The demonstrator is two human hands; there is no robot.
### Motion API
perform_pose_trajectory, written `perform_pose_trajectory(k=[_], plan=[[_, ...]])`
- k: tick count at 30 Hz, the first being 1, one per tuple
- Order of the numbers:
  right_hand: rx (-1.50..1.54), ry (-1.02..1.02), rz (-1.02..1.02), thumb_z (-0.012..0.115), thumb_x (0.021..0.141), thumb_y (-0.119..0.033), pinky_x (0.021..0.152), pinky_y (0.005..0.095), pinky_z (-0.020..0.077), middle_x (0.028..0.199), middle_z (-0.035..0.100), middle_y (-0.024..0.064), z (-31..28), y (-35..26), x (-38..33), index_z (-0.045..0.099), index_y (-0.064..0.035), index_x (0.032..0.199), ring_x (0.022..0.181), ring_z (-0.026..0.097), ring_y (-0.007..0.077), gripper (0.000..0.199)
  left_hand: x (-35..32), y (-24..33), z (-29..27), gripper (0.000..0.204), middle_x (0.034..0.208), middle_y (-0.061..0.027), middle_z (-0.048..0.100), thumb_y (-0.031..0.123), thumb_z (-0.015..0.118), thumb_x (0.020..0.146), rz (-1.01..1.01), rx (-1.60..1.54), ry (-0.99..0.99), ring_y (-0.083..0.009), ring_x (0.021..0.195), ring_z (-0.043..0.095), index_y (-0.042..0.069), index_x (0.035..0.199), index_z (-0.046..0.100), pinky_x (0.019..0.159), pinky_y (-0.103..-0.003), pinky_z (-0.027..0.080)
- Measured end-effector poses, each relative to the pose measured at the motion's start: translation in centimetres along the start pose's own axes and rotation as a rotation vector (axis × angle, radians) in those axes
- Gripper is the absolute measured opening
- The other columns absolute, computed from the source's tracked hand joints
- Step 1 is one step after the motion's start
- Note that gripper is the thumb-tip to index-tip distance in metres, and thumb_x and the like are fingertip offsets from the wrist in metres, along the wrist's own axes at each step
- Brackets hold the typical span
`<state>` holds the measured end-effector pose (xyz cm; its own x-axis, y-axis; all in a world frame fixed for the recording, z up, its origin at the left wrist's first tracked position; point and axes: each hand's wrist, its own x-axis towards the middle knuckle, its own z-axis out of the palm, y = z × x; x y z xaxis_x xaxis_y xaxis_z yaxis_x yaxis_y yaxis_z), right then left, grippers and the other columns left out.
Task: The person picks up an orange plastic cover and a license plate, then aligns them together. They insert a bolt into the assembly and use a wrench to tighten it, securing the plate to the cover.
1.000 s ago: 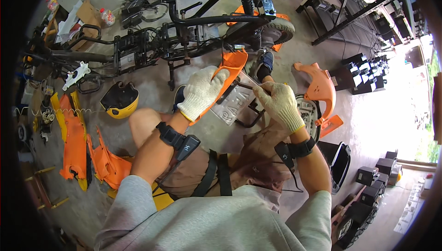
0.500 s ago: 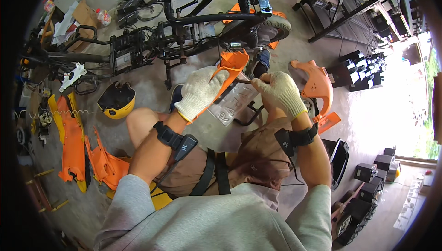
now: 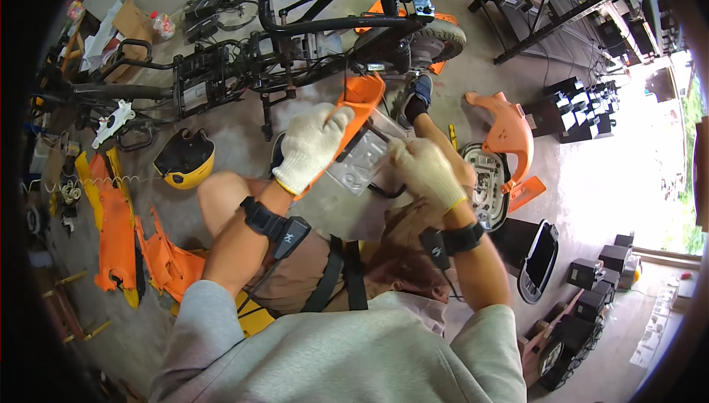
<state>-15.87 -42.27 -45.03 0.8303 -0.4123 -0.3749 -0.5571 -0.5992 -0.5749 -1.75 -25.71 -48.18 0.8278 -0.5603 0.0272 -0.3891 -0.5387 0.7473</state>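
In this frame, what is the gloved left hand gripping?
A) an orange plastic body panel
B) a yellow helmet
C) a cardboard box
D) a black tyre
A: the white-gloved left hand closes around the orange plastic body panel, while the yellow helmet lies apart on the concrete floor.

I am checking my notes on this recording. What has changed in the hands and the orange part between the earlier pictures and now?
The right hand has come down from the upper edge of the orange panel onto the clear plastic piece below it. The left hand keeps its grip on the panel's left side. The stripped motorcycle frame, the yellow helmet and the loose orange fairings on the floor stayed as they were.
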Motion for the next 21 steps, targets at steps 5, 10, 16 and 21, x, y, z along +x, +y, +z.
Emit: perform_pose_trajectory(k=[5,10,16,21], plan=[[0.221,0.108,0.274,0.038,0.101,-0.046,0.081,0.0519,0.0505,0.088,0.068,0.0261,8.6,-4.2,-1.3,0.059,-0.0034,0.101,0.086,0.067,0.0441,0.047,1.2,-1.4,1.0,0.031,0.075,-0.0062,0.068,0.028,0.061,0.099,-0.114,-0.333,0.061,-0.0088,0.072,0.058,-0.002,0.096,0.071,0.066,-0.031,0.048],[0.811,0.011,0.428,0.044,0.099,-0.036,0.053,0.0359,0.0463,0.065,0.057,0.0088,9.0,-5.3,-1.7,0.057,-0.0046,0.102,0.051,0.056,0.0196,0.034,0.9,-2.2,0.5,0.031,0.075,-0.0059,0.067,0.028,0.062,0.099,-0.107,-0.321,0.069,-0.0066,0.070,0.054,-0.002,0.100,0.072,0.066,-0.029,0.048],[0.798,0.033,0.269,0.046,0.101,-0.034,0.050,0.0303,0.0464,0.064,0.058,0.0036,7.2,-4.8,-3.5,0.062,-0.0040,0.106,0.050,0.055,0.0137,0.035,1.2,-1.3,0.1,0.048,0.068,-0.0176,0.062,0.046,0.059,0.098,0.008,-0.192,0.133,-0.0253,0.061,0.063,0.001,0.086,0.069,0.059,-0.040,0.047],[0.446,0.085,0.029,0.052,0.100,-0.027,0.065,0.0320,0.0499,0.069,0.063,0.0089,7.1,-3.6,-5.8,0.065,-0.0050,0.116,0.064,0.063,0.0176,0.030,1.9,-1.1,-0.2,0.035,0.077,-0.0079,0.067,0.032,0.063,0.098,-0.131,-0.178,0.072,-0.0098,0.071,0.058,-0.001,0.105,0.071,0.068,-0.032,0.050]])
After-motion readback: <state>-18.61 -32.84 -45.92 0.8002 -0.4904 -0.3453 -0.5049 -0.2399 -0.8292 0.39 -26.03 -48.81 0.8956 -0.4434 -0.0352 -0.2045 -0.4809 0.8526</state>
